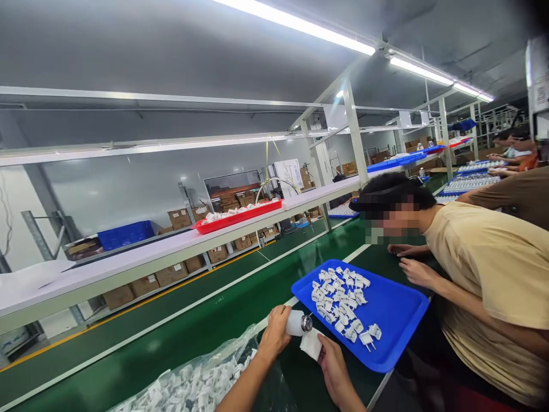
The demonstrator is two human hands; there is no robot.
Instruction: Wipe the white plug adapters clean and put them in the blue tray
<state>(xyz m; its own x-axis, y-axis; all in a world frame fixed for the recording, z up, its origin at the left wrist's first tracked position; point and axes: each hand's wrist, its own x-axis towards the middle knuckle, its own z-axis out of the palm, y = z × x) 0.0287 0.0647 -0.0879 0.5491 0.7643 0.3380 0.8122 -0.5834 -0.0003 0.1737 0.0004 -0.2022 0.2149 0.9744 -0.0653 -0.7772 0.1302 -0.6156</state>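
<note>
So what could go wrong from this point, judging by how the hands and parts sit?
The left hand holds a small white bottle tipped toward the white cloth in the right hand; liquid might spill onto the green belt. The blue tray sits close by, so drips could perhaps reach the white plugs. A co-worker's hand at the tray's far edge could jostle it.

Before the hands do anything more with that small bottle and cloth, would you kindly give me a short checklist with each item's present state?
1. Left hand grips the small white bottle: ok.
2. Right hand holds the white cloth at the bottle's metal tip: ok.
3. Tip open or capped: cannot tell.
4. Blue tray of white plug parts beside the hands: ok.
5. Co-worker's hand apart from the tray's parts: ok.
6. Bag of plug parts lying open: cannot tell.
</note>
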